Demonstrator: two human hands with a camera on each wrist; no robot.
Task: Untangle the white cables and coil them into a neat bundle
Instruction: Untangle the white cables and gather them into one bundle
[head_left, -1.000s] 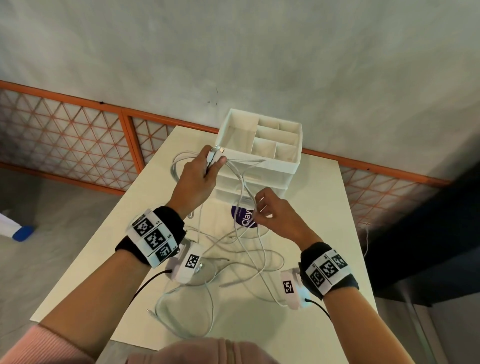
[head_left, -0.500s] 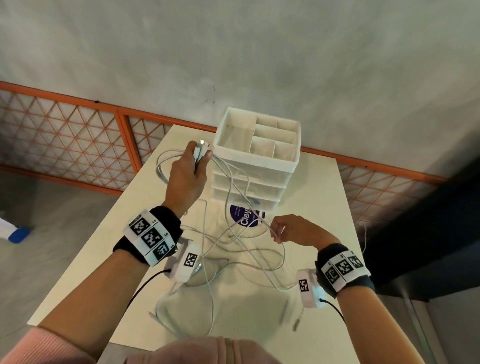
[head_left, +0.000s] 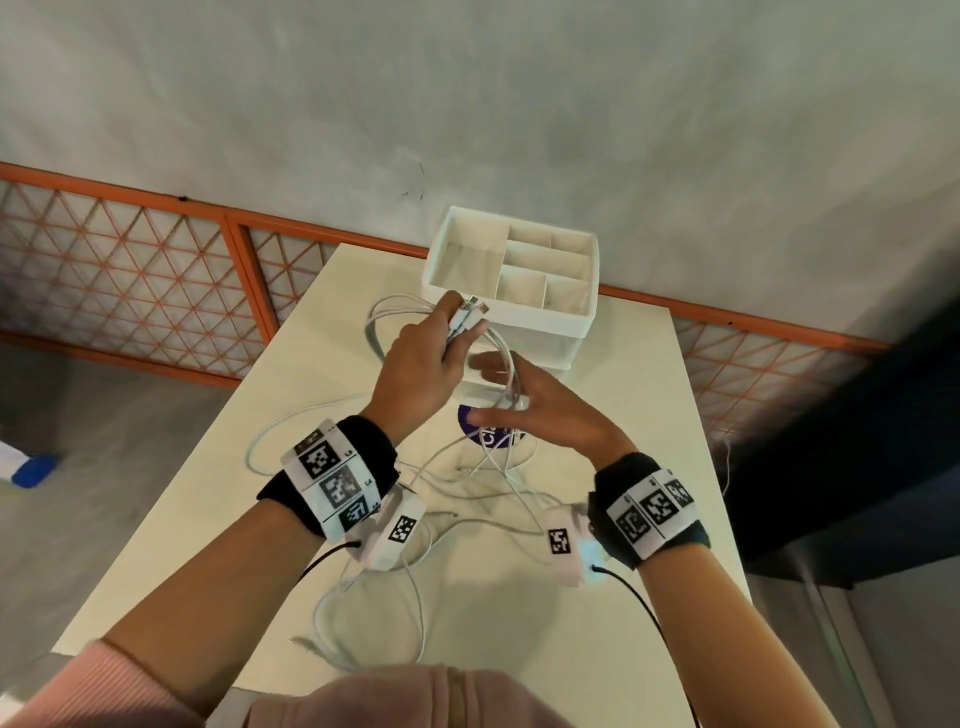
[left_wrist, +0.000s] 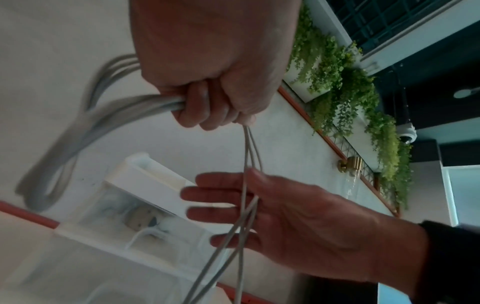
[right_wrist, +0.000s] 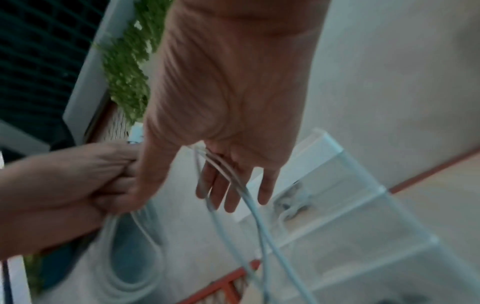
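My left hand (head_left: 436, 353) is raised over the white table (head_left: 218, 499) and grips several coiled loops of white cable (head_left: 382, 325), with the plug ends (head_left: 470, 312) poking out past the thumb. In the left wrist view its fist (left_wrist: 207, 107) closes round the loops (left_wrist: 78, 133). My right hand (head_left: 524, 410) sits just below and right of it, fingers straight, with cable strands running across it (left_wrist: 249, 205). In the right wrist view the strands (right_wrist: 249, 205) slip out between the straight fingers (right_wrist: 231, 185). The remaining cable lies tangled (head_left: 467, 499) on the table.
A white compartmented organizer (head_left: 571, 322) on clear drawers stands at the table's far end, right behind the hands. A purple round label (head_left: 470, 423) lies beneath the right hand. An orange lattice railing (head_left: 130, 270) runs behind the table. Cable loops reach the near edge (head_left: 363, 623).
My right hand has risen from low over the table's right side up to the left hand, bringing strands with it. The left hand has shifted right, closer to the organizer's front.
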